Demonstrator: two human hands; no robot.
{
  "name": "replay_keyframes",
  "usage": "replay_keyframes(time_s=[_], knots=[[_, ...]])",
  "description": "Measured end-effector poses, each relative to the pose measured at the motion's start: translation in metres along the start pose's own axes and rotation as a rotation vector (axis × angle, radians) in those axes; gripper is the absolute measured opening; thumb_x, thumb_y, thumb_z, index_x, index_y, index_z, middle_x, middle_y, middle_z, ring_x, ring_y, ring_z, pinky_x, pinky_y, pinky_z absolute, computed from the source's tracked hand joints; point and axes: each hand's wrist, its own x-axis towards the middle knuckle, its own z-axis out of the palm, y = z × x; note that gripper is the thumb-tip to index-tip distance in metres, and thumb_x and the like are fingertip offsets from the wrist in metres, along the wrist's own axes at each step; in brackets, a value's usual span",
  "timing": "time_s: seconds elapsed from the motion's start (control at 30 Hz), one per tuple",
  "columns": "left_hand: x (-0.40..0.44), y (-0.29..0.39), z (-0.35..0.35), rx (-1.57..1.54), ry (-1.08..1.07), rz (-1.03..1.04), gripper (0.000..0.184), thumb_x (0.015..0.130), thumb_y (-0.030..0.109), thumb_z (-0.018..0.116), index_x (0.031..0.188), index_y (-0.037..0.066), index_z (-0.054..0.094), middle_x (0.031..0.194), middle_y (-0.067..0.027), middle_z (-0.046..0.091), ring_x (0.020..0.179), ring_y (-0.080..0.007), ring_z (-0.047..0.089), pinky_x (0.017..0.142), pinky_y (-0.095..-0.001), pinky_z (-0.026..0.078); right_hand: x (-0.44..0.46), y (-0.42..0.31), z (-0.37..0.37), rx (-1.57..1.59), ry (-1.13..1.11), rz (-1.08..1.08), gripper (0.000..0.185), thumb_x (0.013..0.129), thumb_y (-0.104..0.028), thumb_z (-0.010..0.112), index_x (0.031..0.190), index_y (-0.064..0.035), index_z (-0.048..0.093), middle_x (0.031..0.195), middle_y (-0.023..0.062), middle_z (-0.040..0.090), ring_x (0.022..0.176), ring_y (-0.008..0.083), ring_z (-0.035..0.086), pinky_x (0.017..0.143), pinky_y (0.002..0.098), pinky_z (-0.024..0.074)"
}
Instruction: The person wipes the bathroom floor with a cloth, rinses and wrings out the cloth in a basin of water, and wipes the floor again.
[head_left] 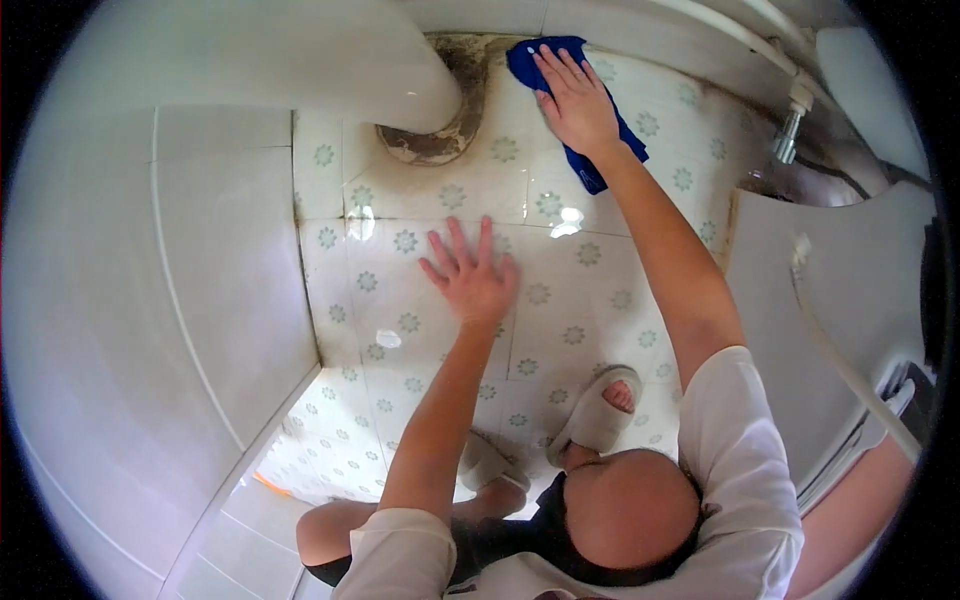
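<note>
My right hand [578,105] lies flat on a dark blue cloth [590,172], pressing it to the tiled floor by the back wall. The fingers are stretched out over the cloth's top, and its lower end trails toward me under my wrist. Lower and to the left, my left hand [472,275] rests palm down on the floor [560,300], fingers spread, holding nothing. Green flower prints mark the pale, wet-looking tiles.
A white toilet base [420,100] stands at upper left, with a stained, dirty ring [435,148] around its foot. Pipes and a metal valve [788,135] are at upper right. A white panel [820,290] borders the right side. My slippered foot [600,410] is below.
</note>
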Motion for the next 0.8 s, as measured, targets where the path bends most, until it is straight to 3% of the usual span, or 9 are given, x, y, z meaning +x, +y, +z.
replay_keyframes(time_s=[0.6,0.8], knots=[[-0.001,0.000,-0.002,-0.055,0.034,0.002,0.075,0.091,0.046,0.061,0.163,0.034,0.041,0.176,-0.0154,0.017,0.160,-0.0491,0.006,0.123,-0.0734,-0.001,0.014,-0.017,0.004,0.013,-0.082,-0.104,0.054,0.108,-0.034,0.047,0.160,-0.0192,0.045,0.172,-0.0029,0.034,0.158,0.0235,0.031,0.131,0.0436,0.0200],[-0.001,0.000,-0.005,-0.042,-0.018,0.000,0.073,0.096,0.047,0.056,0.166,0.034,0.036,0.178,-0.0156,0.010,0.161,-0.0482,0.002,0.123,-0.0741,-0.001,0.012,-0.027,0.002,0.049,-0.103,-0.169,0.055,0.107,-0.031,0.050,0.160,-0.0193,0.044,0.172,-0.0018,0.034,0.158,0.0259,0.032,0.130,0.0463,0.0208]])
